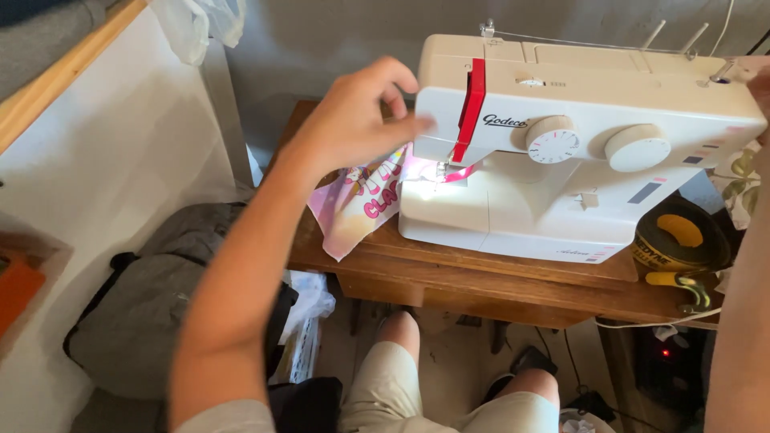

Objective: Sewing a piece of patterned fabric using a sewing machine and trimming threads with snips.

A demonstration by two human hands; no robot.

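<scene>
The person's knees, in pale shorts, sit closest, tucked under the wooden surface so the body faces the work. From the lower left, the left forearm rises across the view to the left hand, which is raised just beside the left end of the cream sewing machine. Its fingers are loosely curled, thumb and fingertips drawn close near the machine's red thread lever; whether they pinch a thread I cannot tell, since none shows there. The right hand barely enters at the far right edge, up by the machine's top corner, and its grip cannot be made out.

A piece of pink printed fabric lies under the needle area, lit by the machine's lamp, and spills off the machine's bed toward the surface's left edge, so it can feed flat. A yellow and black round tin rests just beside the machine's right base. On the floor to the left, a grey bag slumps against the white wall.
</scene>
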